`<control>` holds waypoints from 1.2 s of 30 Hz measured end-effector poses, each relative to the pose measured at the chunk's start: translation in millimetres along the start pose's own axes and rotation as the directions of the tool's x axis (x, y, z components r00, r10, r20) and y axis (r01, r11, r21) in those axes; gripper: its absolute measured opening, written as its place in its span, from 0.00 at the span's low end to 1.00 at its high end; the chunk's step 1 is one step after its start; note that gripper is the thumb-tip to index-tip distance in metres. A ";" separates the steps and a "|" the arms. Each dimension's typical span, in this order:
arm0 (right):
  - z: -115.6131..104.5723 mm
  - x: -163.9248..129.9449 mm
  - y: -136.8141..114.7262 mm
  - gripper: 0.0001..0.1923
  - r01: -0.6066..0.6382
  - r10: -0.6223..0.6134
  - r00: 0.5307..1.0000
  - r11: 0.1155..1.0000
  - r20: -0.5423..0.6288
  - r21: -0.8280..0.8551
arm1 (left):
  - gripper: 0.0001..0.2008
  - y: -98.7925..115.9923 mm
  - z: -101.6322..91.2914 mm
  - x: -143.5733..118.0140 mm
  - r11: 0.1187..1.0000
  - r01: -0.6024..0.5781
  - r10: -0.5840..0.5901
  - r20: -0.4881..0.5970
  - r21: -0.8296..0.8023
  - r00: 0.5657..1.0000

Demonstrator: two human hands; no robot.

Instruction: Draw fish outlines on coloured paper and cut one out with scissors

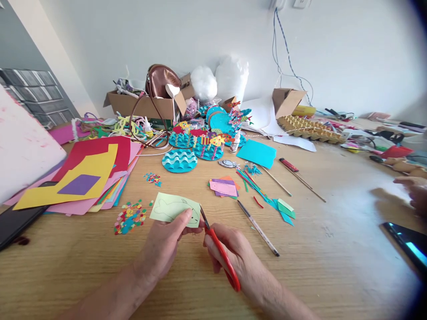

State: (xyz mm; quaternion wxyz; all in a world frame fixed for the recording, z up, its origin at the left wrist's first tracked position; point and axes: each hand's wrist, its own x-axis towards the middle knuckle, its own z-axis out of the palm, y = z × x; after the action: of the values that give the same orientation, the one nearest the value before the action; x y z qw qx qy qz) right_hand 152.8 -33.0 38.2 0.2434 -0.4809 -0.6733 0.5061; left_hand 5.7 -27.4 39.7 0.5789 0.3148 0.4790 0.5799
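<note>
A pale green paper piece (167, 208) with a fish outline drawn on it is pinched between the thumb and fingers of my left hand (175, 233). Closed round the red handles of a pair of scissors (223, 253) is my right hand (231, 249). The scissor blades point up beside the paper's right edge; I cannot tell whether they touch it. Past my hands lies a small stack of coloured paper pieces, the top pink one (223, 187) bearing a faint drawing. A pen (258, 229) rests to the right of the scissors.
Confetti dots (130, 217) and a pile of coloured sheets (88, 178) lie left. Behind are blue wave-decorated discs with paper fish (208, 146), a glue bottle (235, 142) and a cardboard box (140, 104). Another person's hand (415, 191) and a phone (407, 246) are at right.
</note>
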 end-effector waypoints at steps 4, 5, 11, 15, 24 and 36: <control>0.0 1.2 2.1 0.19 -0.001 0.001 1.000 1.000 -0.009 -0.021 | 0.06 -2.2 0.3 0.4 1.000 -0.003 0.004 0.017 -0.018 1.000; 0.0 1.3 2.5 0.18 -0.002 0.001 1.000 1.000 -0.008 -0.021 | 0.06 -3.0 0.1 0.4 1.000 -0.005 0.005 0.021 -0.022 1.000; 0.5 0.7 4.7 0.17 0.003 -0.003 1.000 1.000 -0.008 -0.017 | 0.05 -5.1 -0.3 0.7 0.999 -0.009 0.009 0.009 -0.034 1.000; 0.9 0.8 5.0 0.18 0.009 -0.009 1.000 1.000 -0.012 -0.025 | 0.06 -4.6 -0.1 1.1 0.999 -0.001 0.001 0.000 -0.034 1.000; 1.7 0.4 6.9 0.18 0.008 -0.008 1.000 1.000 -0.010 -0.013 | 0.07 -9.0 -4.6 0.6 1.000 -0.014 0.014 0.020 -0.021 1.000; 1.8 -0.8 7.2 0.18 -0.004 0.004 1.000 1.000 -0.019 -0.022 | 0.05 -8.0 -1.9 -0.5 0.999 -0.021 0.022 0.020 -0.027 1.000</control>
State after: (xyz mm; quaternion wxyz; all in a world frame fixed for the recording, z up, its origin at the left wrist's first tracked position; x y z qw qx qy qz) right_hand 154.6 -34.4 31.1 0.2434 -0.4895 -0.6755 0.4947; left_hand 7.1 -29.3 31.8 0.5817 0.3179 0.4618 0.5894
